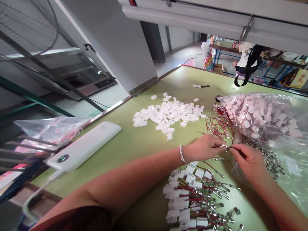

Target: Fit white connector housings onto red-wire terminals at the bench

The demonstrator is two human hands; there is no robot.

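Observation:
My left hand, with a bracelet at its wrist, pinches a small shiny metal piece. From the other side my right hand closes its fingertips on the same piece, so the two hands almost meet. The piece is too small to make out fully. Just beyond them lie loose red wires with metal ends. Under my right hand and beside it spread many small metal parts. Nearer me are rows of red-wired pieces with white tabs at one end and metal ends at the other.
A heap of small white plastic pieces lies mid-table. A clear bag of white pieces with red wires stands at the right. A white power bank with a cable rests at the left edge. A black strap hangs overhead; a person sits beyond.

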